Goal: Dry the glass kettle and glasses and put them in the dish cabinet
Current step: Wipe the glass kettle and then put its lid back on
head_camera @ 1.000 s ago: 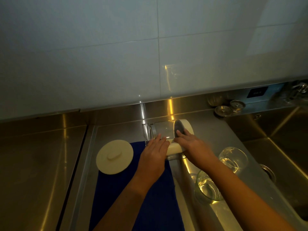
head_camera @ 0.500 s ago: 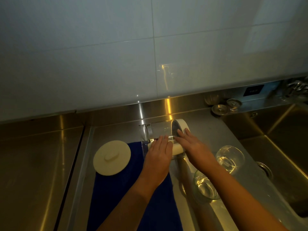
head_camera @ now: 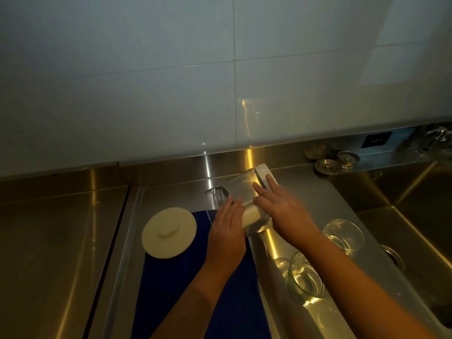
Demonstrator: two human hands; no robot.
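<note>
- Stainless steel fills the lower half of the frame: a worktop (head_camera: 61,241) under a pale tiled wall (head_camera: 146,81), with a sink (head_camera: 415,216) sunk into it at the right edge.
- At the centre, the glass kettle (head_camera: 241,189) is tipped on its side above the far end of a blue towel (head_camera: 171,289). Its white base points to the upper right and its clear handle to the left. I judge the tilt is meant to bring the wet glass wall within reach for wiping.
- Her or his left hand (head_camera: 227,231) is cupped on the near side of the kettle, fingers curled against the glass and a pale patch beneath them. Whether that patch is a cloth or part of the kettle, I cannot tell.
- Across from it, the right hand (head_camera: 281,209) grips the kettle's body near the base, fingers spread flat over glass and rim. This looks like the steadying hold while the other hand works.
- Left of the hands, a round cream lid (head_camera: 169,233) lies flat, partly on the towel's corner and partly on bare steel, apart from the kettle, probably so both can dry.
- Two glasses wait at lower right: the near glass (head_camera: 305,277) below the right forearm and the far glass (head_camera: 343,234) just beyond it, both beside the sink, untouched.
- No dish cabinet shows, so storing things seems a good way off.
</note>
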